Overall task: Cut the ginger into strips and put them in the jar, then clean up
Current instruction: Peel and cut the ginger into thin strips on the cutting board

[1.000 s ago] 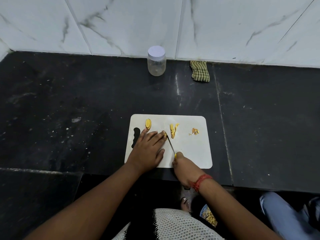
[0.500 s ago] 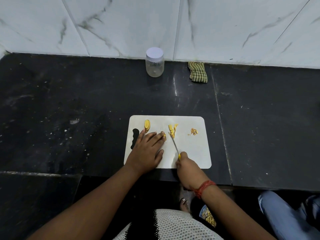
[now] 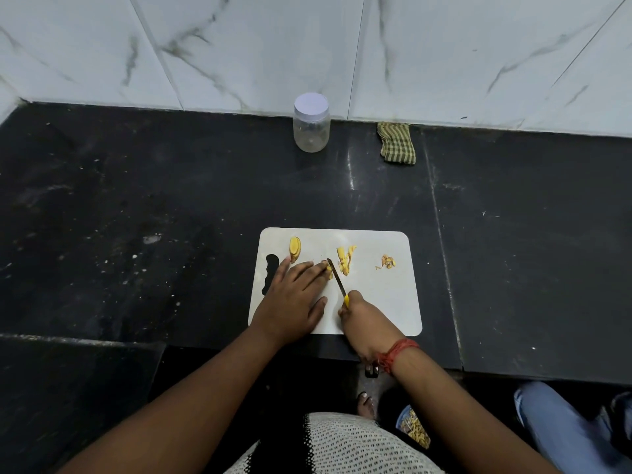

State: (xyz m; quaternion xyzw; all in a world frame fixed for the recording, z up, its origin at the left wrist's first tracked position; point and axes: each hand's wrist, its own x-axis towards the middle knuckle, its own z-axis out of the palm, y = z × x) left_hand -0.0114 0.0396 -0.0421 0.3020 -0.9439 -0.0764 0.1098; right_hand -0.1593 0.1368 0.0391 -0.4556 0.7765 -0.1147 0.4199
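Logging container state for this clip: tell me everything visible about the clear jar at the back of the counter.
The clear plastic-looking jar with a pale lilac-white round lid stands upright on the black stone counter, close to the white marble wall tiles. The lid is on. It looks empty; no ginger strips show through its sides. Nothing touches it: the folded green checked cloth lies apart to its right, and both hands work at the white cutting board, nearer the camera.

Setting: home kitchen. Evidence: black stone counter (image 3: 171, 206) against white marble-veined wall tiles (image 3: 260, 46); white cutting board (image 3: 386, 302) with ginger pieces (image 3: 344, 260); 1 lidded clear jar (image 3: 311, 123) and 1 folded checked cloth (image 3: 396, 143) at the wall.
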